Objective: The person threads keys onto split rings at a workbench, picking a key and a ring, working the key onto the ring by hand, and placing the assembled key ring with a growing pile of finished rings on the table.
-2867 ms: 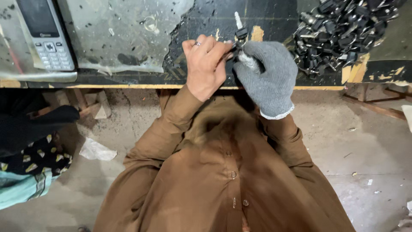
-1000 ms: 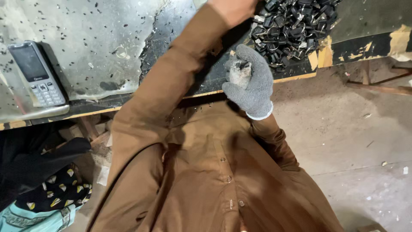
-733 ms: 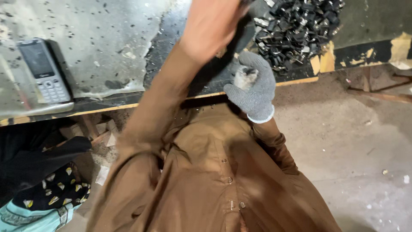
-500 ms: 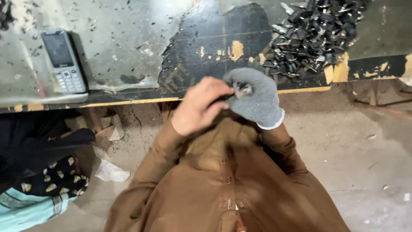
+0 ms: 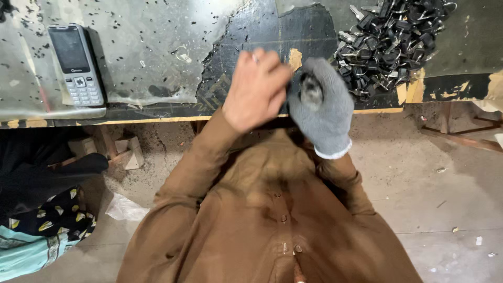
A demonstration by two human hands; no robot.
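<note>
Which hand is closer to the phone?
Left. The bare left hand is right of the phone, apart from it; the gloved right hand is farther right, beyond the left.

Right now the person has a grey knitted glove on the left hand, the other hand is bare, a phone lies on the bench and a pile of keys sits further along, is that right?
Not quite. In the head view the grey knitted glove is on the right hand; the left hand is the bare one. The phone does lie on the bench, and the pile of keys sits further along it.

Small metal piece [image 5: 311, 87], blurred, clutched in gloved fist.
</note>
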